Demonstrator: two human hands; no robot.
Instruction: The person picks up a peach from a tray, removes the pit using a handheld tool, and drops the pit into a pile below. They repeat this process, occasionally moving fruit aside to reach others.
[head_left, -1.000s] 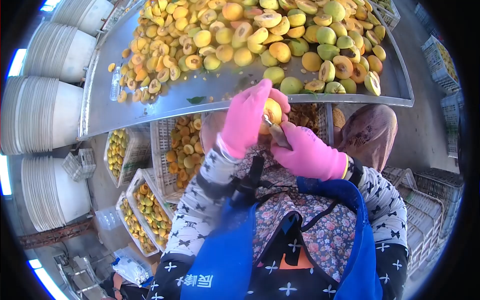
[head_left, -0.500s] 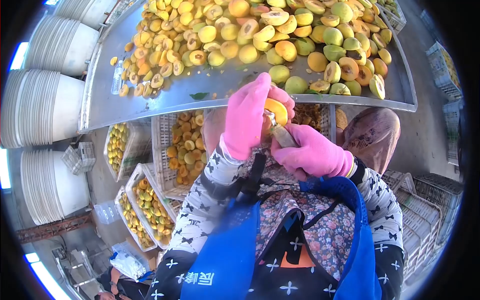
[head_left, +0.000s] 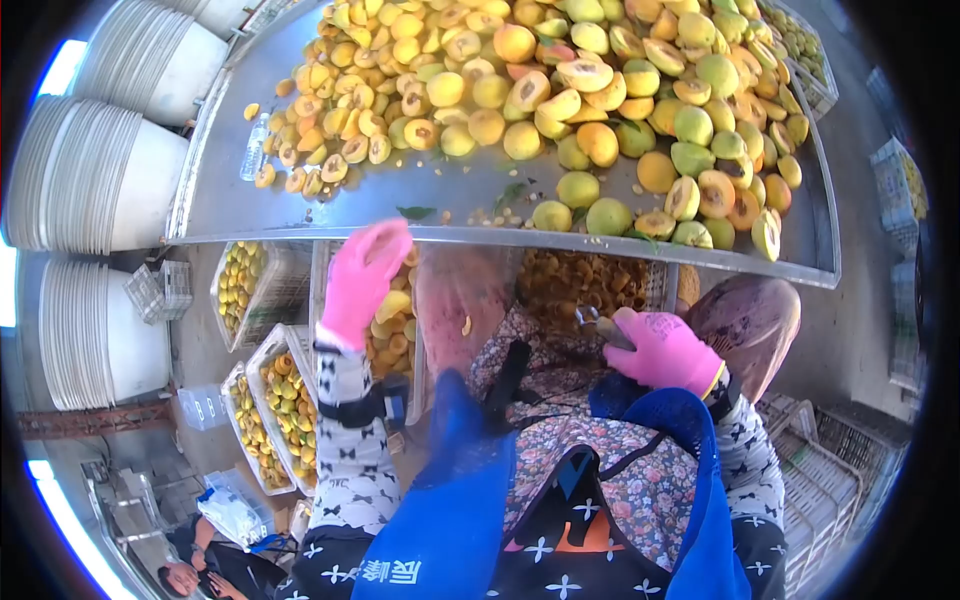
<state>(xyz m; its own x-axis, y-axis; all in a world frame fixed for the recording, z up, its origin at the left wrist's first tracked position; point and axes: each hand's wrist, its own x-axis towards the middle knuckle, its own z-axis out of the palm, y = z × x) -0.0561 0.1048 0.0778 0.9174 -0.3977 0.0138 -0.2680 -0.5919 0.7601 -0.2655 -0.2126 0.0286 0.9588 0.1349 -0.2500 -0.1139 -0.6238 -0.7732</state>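
My left hand (head_left: 364, 284), in a pink glove, is raised at the table's front edge, over a crate of halved yellow peaches (head_left: 393, 318). Its fingers are loosely curved and no fruit shows in them. On the other side, my right hand (head_left: 664, 348), also gloved in pink, is closed around the handle of a small corer (head_left: 588, 316) with a looped metal tip. The tip points left, above a crate of brown peach scraps (head_left: 585, 280) between my knees. Whole and halved peaches (head_left: 487, 90) are heaped on the metal table (head_left: 330, 205).
A plastic bottle (head_left: 255, 148) lies on the table's left side. Crates of fruit (head_left: 290, 400) stand on the floor at the left, near stacked white tubs (head_left: 110, 335). Stacked crates (head_left: 815, 470) stand at the right. Another person (head_left: 215, 560) is at the lower left.
My hands have moved apart. The left went leftward, away from the peach half and corer; the right lowered slightly to the right with the corer. The peach half is no longer visible between them.
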